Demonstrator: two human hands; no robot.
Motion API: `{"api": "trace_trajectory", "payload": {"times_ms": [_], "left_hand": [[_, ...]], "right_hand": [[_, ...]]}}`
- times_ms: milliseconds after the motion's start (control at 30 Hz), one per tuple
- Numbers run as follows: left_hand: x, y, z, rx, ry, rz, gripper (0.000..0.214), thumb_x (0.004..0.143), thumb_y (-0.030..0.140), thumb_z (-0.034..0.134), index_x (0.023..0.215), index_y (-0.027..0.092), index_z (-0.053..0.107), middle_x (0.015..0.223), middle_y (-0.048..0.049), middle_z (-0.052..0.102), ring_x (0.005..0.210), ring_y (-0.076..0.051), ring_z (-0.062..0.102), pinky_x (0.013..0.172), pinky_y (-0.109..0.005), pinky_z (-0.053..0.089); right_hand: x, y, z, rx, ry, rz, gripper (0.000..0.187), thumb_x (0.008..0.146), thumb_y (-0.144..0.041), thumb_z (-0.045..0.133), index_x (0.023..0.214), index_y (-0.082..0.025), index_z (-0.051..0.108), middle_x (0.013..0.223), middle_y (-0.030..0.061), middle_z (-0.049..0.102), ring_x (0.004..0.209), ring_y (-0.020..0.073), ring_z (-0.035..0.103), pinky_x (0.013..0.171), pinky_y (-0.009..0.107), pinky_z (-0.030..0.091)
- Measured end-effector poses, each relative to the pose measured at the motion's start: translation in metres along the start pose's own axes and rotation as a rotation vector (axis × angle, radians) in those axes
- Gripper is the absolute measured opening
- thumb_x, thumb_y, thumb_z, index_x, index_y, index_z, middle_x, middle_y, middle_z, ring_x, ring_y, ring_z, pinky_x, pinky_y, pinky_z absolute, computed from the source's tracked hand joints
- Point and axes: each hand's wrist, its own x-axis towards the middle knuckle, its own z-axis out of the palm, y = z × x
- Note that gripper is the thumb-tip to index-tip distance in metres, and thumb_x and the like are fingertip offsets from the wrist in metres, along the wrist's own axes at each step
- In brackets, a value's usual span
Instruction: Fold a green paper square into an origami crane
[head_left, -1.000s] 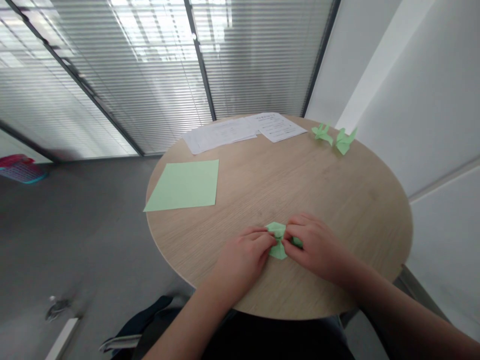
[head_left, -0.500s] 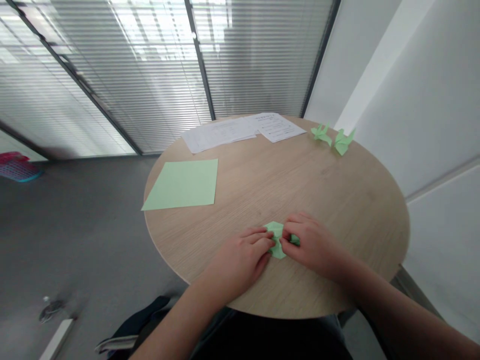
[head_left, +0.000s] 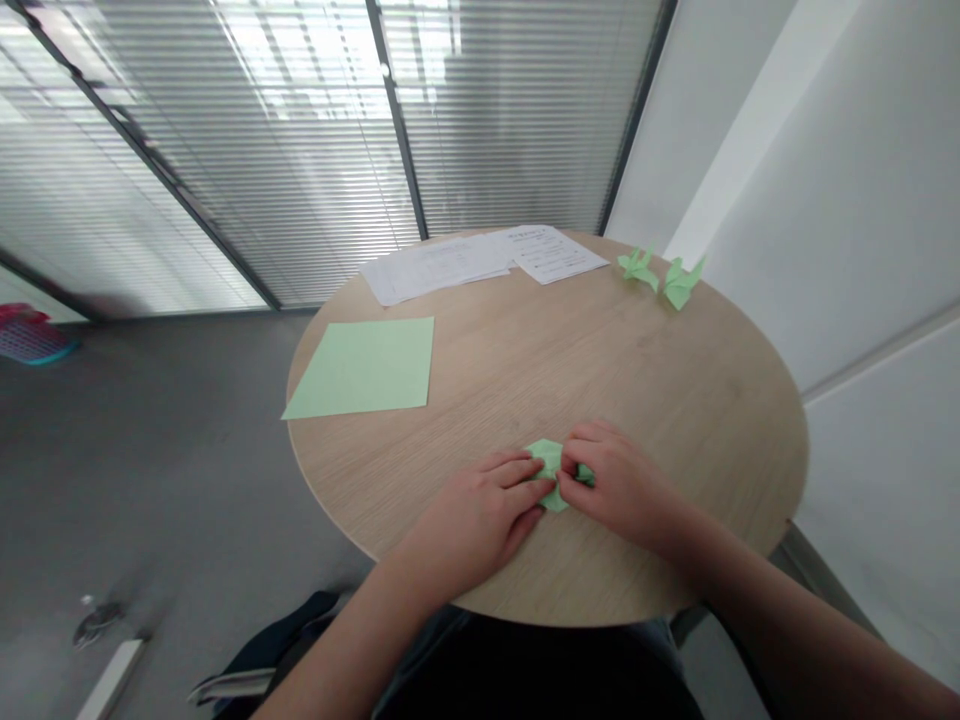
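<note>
A small piece of folded green paper [head_left: 547,452] lies near the front of the round wooden table [head_left: 510,370]. My left hand [head_left: 484,510] rests on its left side, fingers stretched out and pressing it against the tabletop. From the right, my right hand [head_left: 619,490] pinches the paper between thumb and curled fingers. A bit of green shows inside the curl of that hand. Both hands cover much of the paper, so its full shape is hidden.
A flat green sheet [head_left: 367,367] lies at the table's left, one corner at the edge. White printed papers [head_left: 450,265] are at the back. Two folded green paper figures [head_left: 638,267] [head_left: 681,284] stand at the back right, by the white wall [head_left: 862,200]. A basket [head_left: 34,335] sits on the floor.
The left fingers have shifted slightly on the folded paper, a fingertip reaching nearer the right hand. The right hand keeps its pinch. The view has moved a little.
</note>
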Motion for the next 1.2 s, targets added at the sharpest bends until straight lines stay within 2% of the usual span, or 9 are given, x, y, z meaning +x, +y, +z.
{"api": "trace_trajectory", "payload": {"times_ms": [300, 600, 967, 1200], "left_hand": [[0.001, -0.002, 0.0, 0.053, -0.03, 0.015, 0.035, 0.101, 0.024, 0.056, 0.134, 0.02, 0.065, 0.137, -0.0095, 0.065, 0.13, -0.027, 0.058, 0.114, -0.047, 0.046], [-0.004, -0.006, -0.003, 0.041, -0.08, 0.043, 0.039, 0.102, 0.031, 0.056, 0.138, 0.021, 0.063, 0.142, -0.0108, 0.062, 0.133, -0.028, 0.056, 0.116, -0.047, 0.045], [-0.003, -0.006, -0.001, 0.062, -0.057, 0.044, 0.036, 0.101, 0.031, 0.057, 0.135, 0.021, 0.064, 0.14, -0.0102, 0.063, 0.131, -0.027, 0.058, 0.115, -0.047, 0.045], [-0.004, -0.007, 0.0, 0.053, -0.05, 0.045, 0.037, 0.101, 0.032, 0.057, 0.136, 0.022, 0.063, 0.141, -0.0097, 0.062, 0.131, -0.027, 0.058, 0.116, -0.046, 0.044]], "right_hand": [[-0.005, -0.001, 0.002, -0.04, 0.026, 0.007, 0.018, 0.086, -0.013, 0.06, 0.071, -0.02, 0.056, 0.083, 0.005, 0.059, 0.086, 0.0221, 0.056, 0.081, 0.035, 0.044], [-0.006, 0.001, 0.0, -0.01, -0.017, -0.002, 0.018, 0.092, -0.016, 0.059, 0.074, -0.019, 0.058, 0.086, 0.0061, 0.06, 0.088, 0.0232, 0.055, 0.083, 0.037, 0.044], [-0.015, 0.003, -0.001, -0.068, 0.008, 0.034, 0.021, 0.096, -0.025, 0.06, 0.075, -0.02, 0.059, 0.09, 0.0067, 0.06, 0.091, 0.0243, 0.056, 0.087, 0.041, 0.045], [-0.02, 0.011, -0.001, -0.097, 0.023, 0.07, 0.018, 0.096, -0.021, 0.059, 0.077, -0.019, 0.059, 0.092, 0.0073, 0.06, 0.09, 0.0243, 0.057, 0.086, 0.041, 0.046]]}}
